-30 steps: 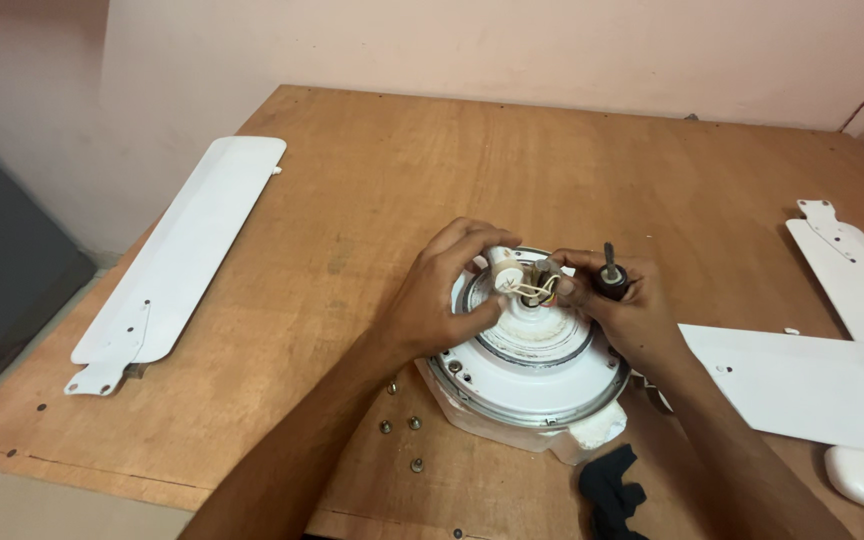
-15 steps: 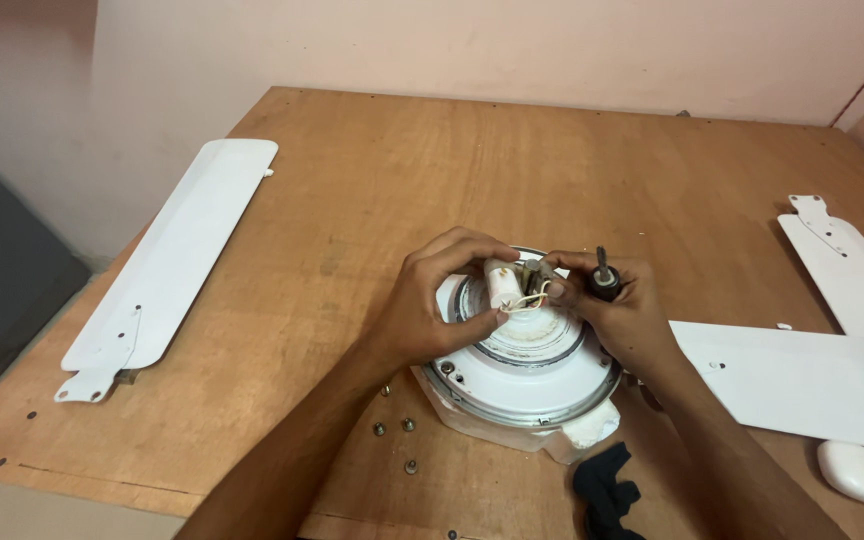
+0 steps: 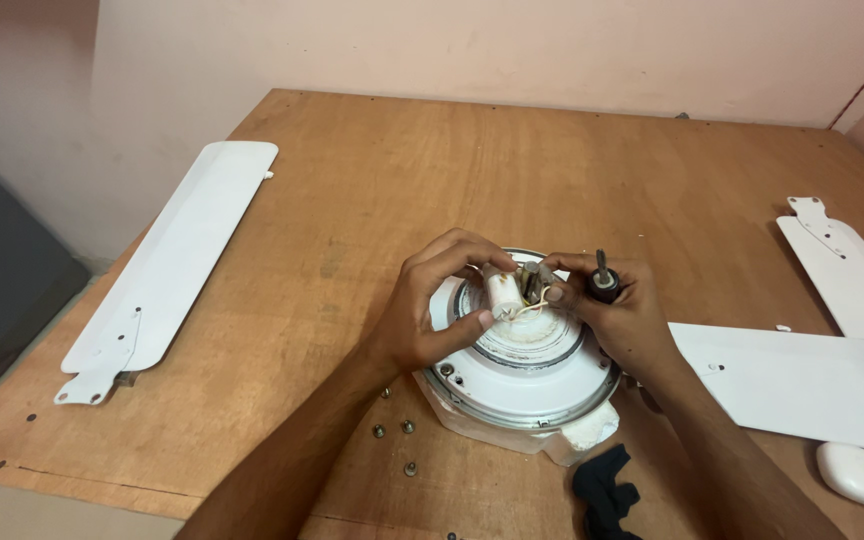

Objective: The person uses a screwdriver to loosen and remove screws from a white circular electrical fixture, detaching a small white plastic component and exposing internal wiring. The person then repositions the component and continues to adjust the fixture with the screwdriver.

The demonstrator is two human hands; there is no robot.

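Fingers of the left hand (image 3: 430, 310) curl around a small white cylinder (image 3: 501, 290), thumb below and fingertips above, pinching it at the hub of a fan motor (image 3: 522, 365). Thin pale wires (image 3: 530, 303) loop from the cylinder toward the hub, so the grip probably steadies the part while its leads stay attached.

On the hub's other side, the right hand (image 3: 624, 318) is closed on a screwdriver (image 3: 602, 282), its dark handle in the fist and the short metal tip pointing up; a finger reaches in to touch the wires.

Round, white and glossy, the motor has ringed metal edges and rests on a chipped white foam block (image 3: 580, 435), which seems to keep it level on the table (image 3: 372, 180) of worn brown plywood.

Several small screws (image 3: 394, 432) lie loose just left of the motor. One long, flat white blade (image 3: 167, 262) lies far left of it; two more (image 3: 802, 385) lie to its right. A black cloth (image 3: 607, 490) sits in front of the motor, and a smooth white oval gadget (image 3: 860, 473) lies at the far right.
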